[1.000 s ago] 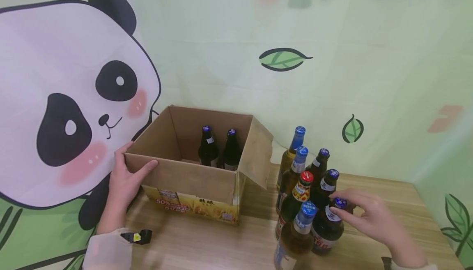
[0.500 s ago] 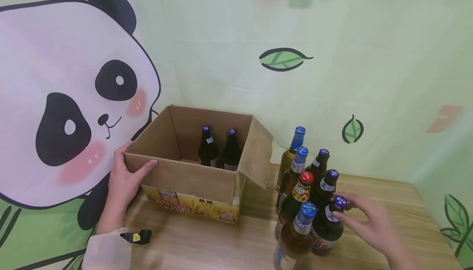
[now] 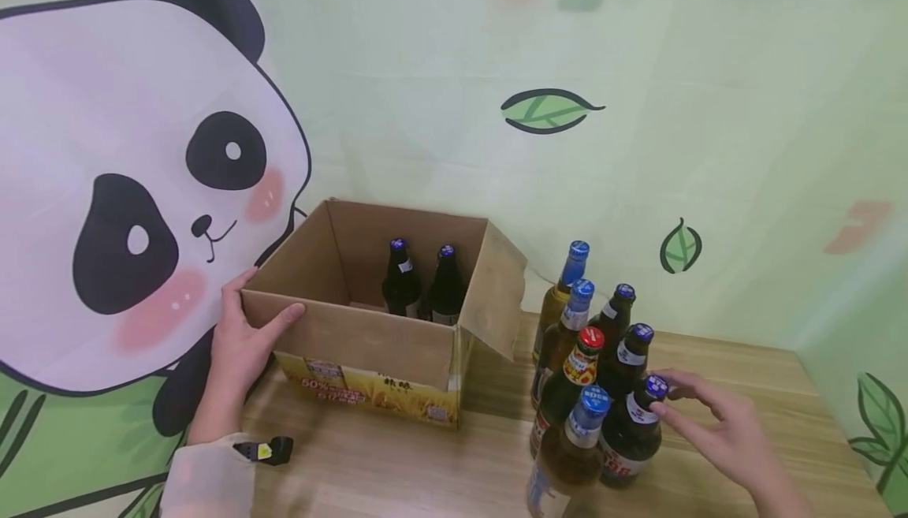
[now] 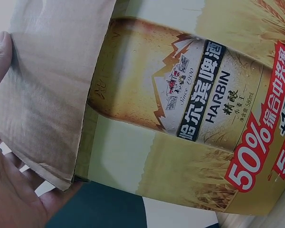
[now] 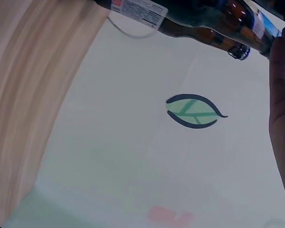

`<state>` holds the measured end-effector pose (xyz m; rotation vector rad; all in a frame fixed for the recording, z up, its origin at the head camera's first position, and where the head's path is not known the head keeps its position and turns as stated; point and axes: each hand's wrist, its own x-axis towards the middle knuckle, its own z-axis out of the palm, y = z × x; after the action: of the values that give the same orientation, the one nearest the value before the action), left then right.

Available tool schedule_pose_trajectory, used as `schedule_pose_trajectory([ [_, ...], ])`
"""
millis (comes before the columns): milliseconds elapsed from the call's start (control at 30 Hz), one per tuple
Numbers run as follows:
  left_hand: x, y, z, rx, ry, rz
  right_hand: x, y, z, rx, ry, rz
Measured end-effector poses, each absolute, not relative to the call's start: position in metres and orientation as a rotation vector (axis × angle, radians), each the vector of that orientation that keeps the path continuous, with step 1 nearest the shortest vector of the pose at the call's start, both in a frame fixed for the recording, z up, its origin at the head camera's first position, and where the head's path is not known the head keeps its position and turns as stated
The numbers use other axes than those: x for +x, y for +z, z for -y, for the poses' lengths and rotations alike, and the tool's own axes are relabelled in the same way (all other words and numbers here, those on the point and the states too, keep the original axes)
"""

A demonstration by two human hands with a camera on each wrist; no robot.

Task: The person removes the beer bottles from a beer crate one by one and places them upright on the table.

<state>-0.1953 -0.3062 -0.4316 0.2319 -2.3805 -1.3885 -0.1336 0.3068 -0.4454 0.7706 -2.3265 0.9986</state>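
My left hand grips the near left corner of an open cardboard beer box, its thumb lying over the front panel. In the left wrist view the box's printed side fills most of the picture. Two dark beer bottles stand inside the box, toward its right. On the right, my right hand pinches the neck of a dark, blue-capped beer bottle between thumb and forefinger. That bottle stands upright at the near end of its row. In the right wrist view the right hand shows only at the edge.
Several other bottles crowd beside it: a red-capped bottle, a clear blue-capped bottle in front, and more behind. The box's side flap leans out toward them. All stand on a wooden table against a panda-printed backdrop.
The right hand has drawn slightly lower and closer around the bottle's neck, its fingers less extended over the cap. The left hand, box and bottles keep their places.
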Motion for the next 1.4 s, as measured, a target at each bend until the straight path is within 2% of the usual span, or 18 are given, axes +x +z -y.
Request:
schedule_pose_trajectory([
  [333, -0.195, -0.432, 0.307, 0.215, -1.379, 2.381, -0.14, -0.412, -0.307, 0.847, 1.015, 2.286],
  [567, -0.195, -0.432, 0.305, 0.206, -1.403, 2.387, -0.134, -0.372, -0.294, 0.951, 1.079, 2.25],
  [733, -0.195, -0.432, 0.306, 0.221, -1.402, 2.387, -0.125, -0.314, -0.252, 1.334, 1.089, 2.038],
  [867, -0.195, -0.432, 0.306, 0.226, -1.39, 2.39, -0.131, -0.266, -0.205, 1.708, 1.021, 1.87],
  [1000, -0.198, -0.431, 0.309, 0.219, -1.376, 2.384, -0.157, -0.242, -0.159, 1.937, 0.77, 1.916],
  [1167, -0.2, -0.434, 0.307, 0.218, -1.377, 2.371, -0.204, -0.237, -0.102, 2.031, 0.311, 2.238],
  [1267, -0.199, -0.437, 0.306, 0.235, -1.388, 2.361, -0.244, -0.243, -0.068, 2.018, -0.004, 2.453],
  [1400, -0.197, -0.438, 0.306, 0.257, -1.392, 2.355, -0.298, -0.259, -0.029, 1.874, -0.401, 2.709],
])
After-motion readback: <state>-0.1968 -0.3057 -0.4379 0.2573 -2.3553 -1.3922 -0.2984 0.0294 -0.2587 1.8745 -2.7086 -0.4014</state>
